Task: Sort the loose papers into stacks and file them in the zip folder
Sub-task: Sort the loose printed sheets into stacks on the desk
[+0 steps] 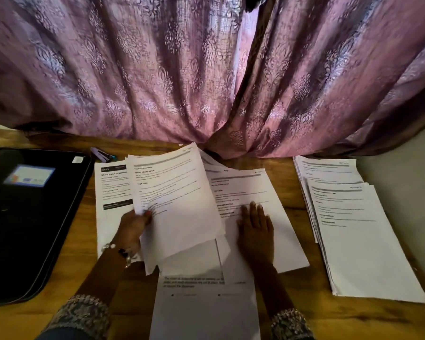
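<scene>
The loose papers [231, 217] lie fanned across the middle of the wooden tabletop [304, 312], overlapping one another at odd angles. We have a few raised sheets [179, 200] pinched at their lower left corner in our left hand [133, 229], thumb on top and fingers curled underneath. Our right hand [255, 231] lies flat with straight fingers on the sheet just to the right, holding nothing, only pressing it down.

A sorted stack [353, 222] sits well apart on the right, its pages slightly stepped. The black zip folder [32, 217] rests closed at the left edge, and a small stapler [101, 154] lies near its far corner. A purple patterned curtain [206, 69] hangs behind it all.

We judge the sorting only partly done. To do this step well, we should read the heading on the lifted sheets before placing them, keep the right palm steady so the pages beneath do not slide, and square each stack's edges so it will slip into the folder without creasing.
</scene>
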